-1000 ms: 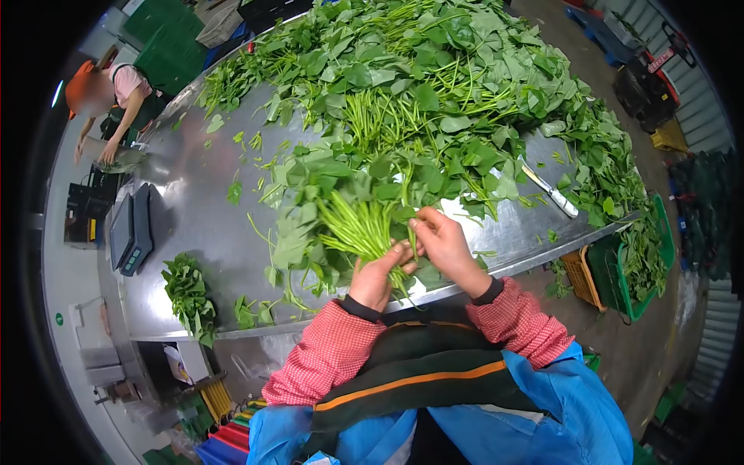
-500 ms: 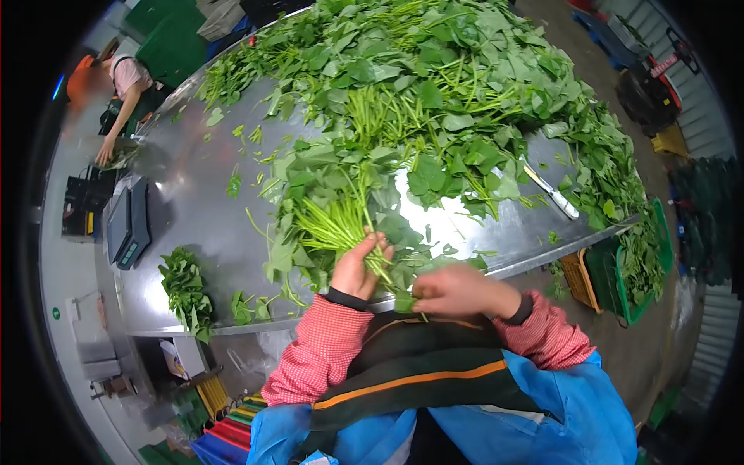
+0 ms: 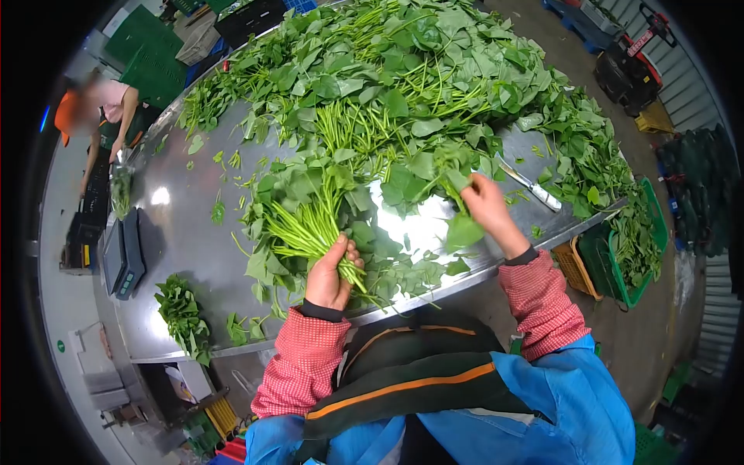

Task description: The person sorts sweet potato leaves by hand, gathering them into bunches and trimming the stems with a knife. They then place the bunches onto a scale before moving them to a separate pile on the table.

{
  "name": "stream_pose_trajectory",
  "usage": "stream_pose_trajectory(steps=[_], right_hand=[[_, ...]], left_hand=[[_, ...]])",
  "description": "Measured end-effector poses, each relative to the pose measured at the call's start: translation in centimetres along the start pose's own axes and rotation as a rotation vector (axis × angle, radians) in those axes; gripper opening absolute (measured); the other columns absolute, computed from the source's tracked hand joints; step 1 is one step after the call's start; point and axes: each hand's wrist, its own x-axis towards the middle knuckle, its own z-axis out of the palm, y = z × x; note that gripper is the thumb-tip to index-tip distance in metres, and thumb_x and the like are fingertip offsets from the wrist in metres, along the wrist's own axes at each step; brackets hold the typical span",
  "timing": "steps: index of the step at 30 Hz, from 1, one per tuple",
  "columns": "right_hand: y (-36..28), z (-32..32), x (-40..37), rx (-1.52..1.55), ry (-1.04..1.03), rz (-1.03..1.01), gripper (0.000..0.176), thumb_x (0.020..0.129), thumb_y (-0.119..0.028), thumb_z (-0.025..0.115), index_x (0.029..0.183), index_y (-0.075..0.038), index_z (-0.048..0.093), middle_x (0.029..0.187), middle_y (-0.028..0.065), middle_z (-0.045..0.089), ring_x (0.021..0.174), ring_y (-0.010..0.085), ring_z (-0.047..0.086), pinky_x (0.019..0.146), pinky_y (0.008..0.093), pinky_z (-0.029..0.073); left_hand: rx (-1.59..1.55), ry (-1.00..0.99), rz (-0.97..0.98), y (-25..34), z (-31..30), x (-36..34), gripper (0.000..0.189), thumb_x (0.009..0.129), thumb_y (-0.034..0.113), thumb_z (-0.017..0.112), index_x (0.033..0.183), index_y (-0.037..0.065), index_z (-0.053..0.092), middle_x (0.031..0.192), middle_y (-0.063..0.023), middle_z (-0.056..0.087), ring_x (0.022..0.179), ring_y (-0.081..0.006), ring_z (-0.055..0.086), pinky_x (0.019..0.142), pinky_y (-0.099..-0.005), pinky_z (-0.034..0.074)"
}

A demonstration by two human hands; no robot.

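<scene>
My left hand (image 3: 333, 273) is closed around a bunch of leafy green stems (image 3: 304, 226), cut ends toward me and leaves spread on the metal table (image 3: 186, 240). Farther right, my right hand (image 3: 491, 208) pinches a leafy green sprig (image 3: 456, 180) above the table, close to the big heap of leafy greens (image 3: 387, 62). Right of that hand lies a knife (image 3: 535, 186) with a pale handle. Loose leaves (image 3: 418, 275) lie between my hands, near the table's front edge.
A small bunch of greens (image 3: 184, 314) lies at the front left, near a digital scale (image 3: 124, 260). Beyond, a person (image 3: 116, 105) in an orange cap handles a bagged bunch (image 3: 121, 186). Crates of greens (image 3: 639, 248) stand right, with a pallet jack (image 3: 628, 74) behind.
My right hand has moved forward and right from beside the bunch, and now holds a sprig by the heap. My left hand keeps the bunch. The other person has leaned toward the scale.
</scene>
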Motion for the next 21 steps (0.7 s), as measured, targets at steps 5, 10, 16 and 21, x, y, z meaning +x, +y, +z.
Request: stream_pose_trajectory(steps=[5,10,16,21], right_hand=[[-4.2,1.5,-3.9,-0.158,0.038,-0.175,0.014,0.084,-0.015,0.057,0.091,-0.004,0.053,0.074,0.0146,0.061,0.070,0.0317,0.062,0.058,0.0401,0.047],[-6.9,3.5,-7.1,-0.352,-0.011,-0.946,0.013,0.074,-0.007,0.059,0.084,-0.006,0.050,0.073,0.0081,0.051,0.069,0.0263,0.056,0.057,0.0360,0.046],[-6.7,4.6,-8.0,-0.145,-0.078,-0.882,0.015,0.073,-0.004,0.061,0.082,-0.003,0.048,0.073,0.0106,0.051,0.068,0.0299,0.055,0.056,0.0380,0.045],[-8.3,3.3,-6.0,-0.037,-0.031,-0.805,0.017,0.076,-0.003,0.063,0.089,-0.001,0.051,0.080,0.0147,0.055,0.073,0.0338,0.056,0.061,0.0412,0.047]], left_hand=[[0.065,0.011,-0.052,-0.8,1.6,0.6,0.012,0.093,0.014,0.057,0.098,0.004,0.054,0.092,-0.0055,0.061,0.068,-0.0090,0.051,0.064,-0.0251,0.047],[0.122,0.011,-0.168,-1.4,1.1,2.4,0.018,0.092,0.015,0.058,0.102,0.000,0.056,0.096,-0.0085,0.064,0.069,-0.0088,0.051,0.063,-0.0240,0.048],[0.347,0.116,-0.229,-2.6,0.2,2.4,0.016,0.089,0.013,0.061,0.098,0.000,0.059,0.082,-0.0079,0.065,0.060,-0.0118,0.055,0.055,-0.0255,0.049],[0.234,0.005,-0.439,-3.3,1.3,0.4,0.018,0.095,0.018,0.053,0.105,0.003,0.053,0.083,-0.0081,0.063,0.062,-0.0136,0.058,0.061,-0.0287,0.054]])
